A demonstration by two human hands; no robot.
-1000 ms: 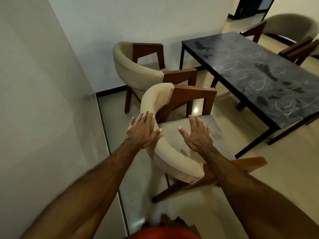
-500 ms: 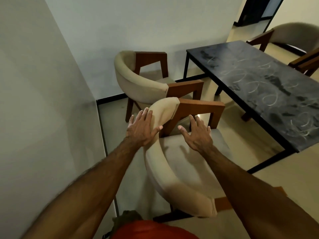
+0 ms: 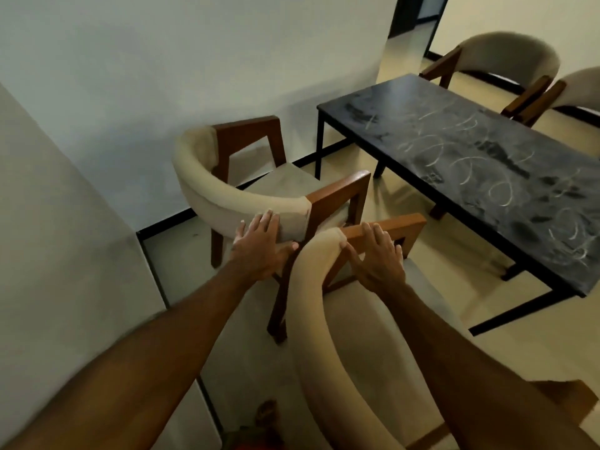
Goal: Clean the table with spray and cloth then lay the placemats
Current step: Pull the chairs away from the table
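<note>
A dark stone-look table (image 3: 480, 164) on a thin black metal frame stands at the right of the room, its top smeared with pale curved chalk-like scrawls and darker blotches from end to end. No spray, cloth or placemat shows in this view. The floor (image 3: 418, 271) is pale cream and glossy, and it catches a soft reflection under the table's near end. White walls (image 3: 162, 76) meet it at a black skirting strip, and a grey panel (image 3: 48, 254) fills the left edge. A dark doorway (image 3: 418, 17) opens at the top, behind the table. Two beige upholstered chairs with brown wooden arms sit well clear of the table on the left: the far chair (image 3: 227, 196) near the wall and the near chair (image 3: 341, 319) just beside it, their wooden arms close together. Two more chairs (image 3: 506, 56) stand across the table at the upper right. The left hand (image 3: 259, 248) lies with fingers straight, spread flat against the far chair's padded back. The right hand (image 3: 376, 258) is likewise flat and spread, its fingertips on the near chair's wooden arm and gripping nothing.
</note>
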